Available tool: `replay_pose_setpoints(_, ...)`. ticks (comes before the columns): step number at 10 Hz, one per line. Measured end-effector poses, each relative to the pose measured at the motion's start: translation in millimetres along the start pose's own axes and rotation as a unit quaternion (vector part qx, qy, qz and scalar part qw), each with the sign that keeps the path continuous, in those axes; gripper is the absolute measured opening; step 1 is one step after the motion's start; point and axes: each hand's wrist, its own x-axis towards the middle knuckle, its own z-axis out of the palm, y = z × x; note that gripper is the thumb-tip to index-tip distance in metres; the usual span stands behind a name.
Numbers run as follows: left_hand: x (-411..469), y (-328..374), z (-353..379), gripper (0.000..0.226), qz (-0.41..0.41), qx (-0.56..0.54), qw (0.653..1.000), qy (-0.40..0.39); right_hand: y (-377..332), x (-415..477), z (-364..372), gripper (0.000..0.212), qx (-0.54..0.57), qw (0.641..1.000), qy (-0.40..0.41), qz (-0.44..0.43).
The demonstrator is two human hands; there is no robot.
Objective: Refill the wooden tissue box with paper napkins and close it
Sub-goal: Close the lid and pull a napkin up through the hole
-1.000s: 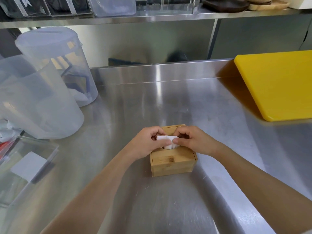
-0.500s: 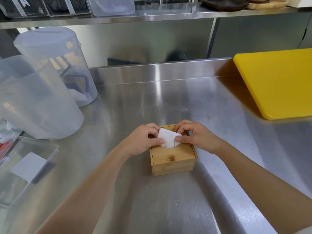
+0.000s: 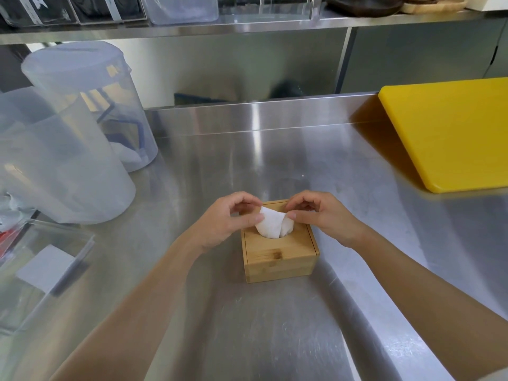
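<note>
A small wooden tissue box (image 3: pixel 279 259) stands on the steel counter (image 3: pixel 275 325) with its lid on. A white paper napkin (image 3: pixel 272 225) sticks up out of the round hole in the lid. My left hand (image 3: pixel 228 220) pinches the napkin's left corner between thumb and fingers. My right hand (image 3: pixel 320 213) pinches its right corner. Both hands hover just above the box's far half, and the far part of the lid is hidden behind them.
Two large translucent plastic jugs (image 3: pixel 63 160) stand at the left. A clear plastic container (image 3: pixel 41 273) lies at the near left edge. A yellow cutting board (image 3: pixel 450 133) lies at the right. A steel shelf (image 3: pixel 247 26) with bins runs overhead at the back.
The napkin has been drawn up out of the hole and spread wider. Both hands have risen slightly and moved apart, from pressing at the hole to pinching the napkin's corners.
</note>
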Motion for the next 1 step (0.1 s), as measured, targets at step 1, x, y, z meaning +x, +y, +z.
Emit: replay_pose_setpoints(1,-1.1,12.4,-11.6,0.045,-0.007,0.036,0.998,0.058,-12.4,-1.7,-6.8,0.012,-0.011,0.999,0.046,-0.018)
